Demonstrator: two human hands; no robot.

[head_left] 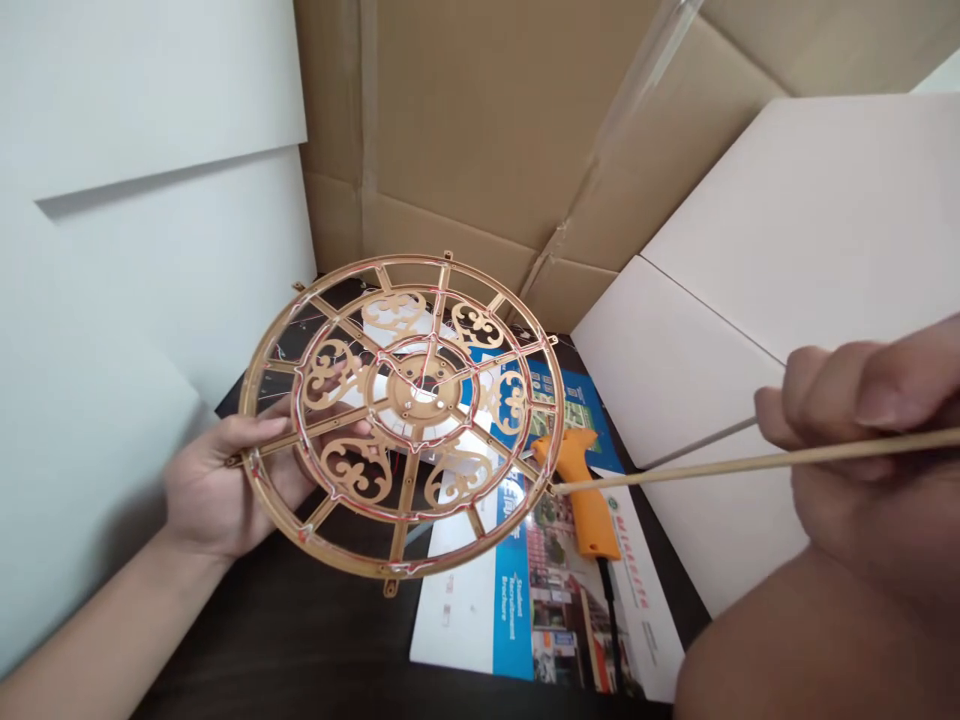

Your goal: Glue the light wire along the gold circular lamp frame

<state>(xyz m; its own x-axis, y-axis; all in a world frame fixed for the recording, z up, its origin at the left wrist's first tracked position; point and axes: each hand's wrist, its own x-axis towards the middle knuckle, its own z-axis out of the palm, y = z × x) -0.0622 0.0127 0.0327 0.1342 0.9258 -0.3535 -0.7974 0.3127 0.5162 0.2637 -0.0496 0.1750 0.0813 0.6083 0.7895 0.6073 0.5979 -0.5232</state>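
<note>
My left hand [217,470] grips the left edge of a round gold frame [407,545], thumb in front and fingers behind. The frame is tilted and held above the table. It has spokes, scroll ornaments and a hub, with thin red and white wires running along its rings and spokes. At the right, my right hand [877,430] is closed and partly cut off by the picture's edge. A thin wooden stick [720,462] runs from it to the frame's lower right rim. I cannot tell whether its tip touches the rim.
An orange glue gun [589,500] with a black cord lies on printed brochures [510,600] on the dark table [300,640]. White panels [150,300] stand left and right [825,220]. A cardboard wall [480,120] closes off the back.
</note>
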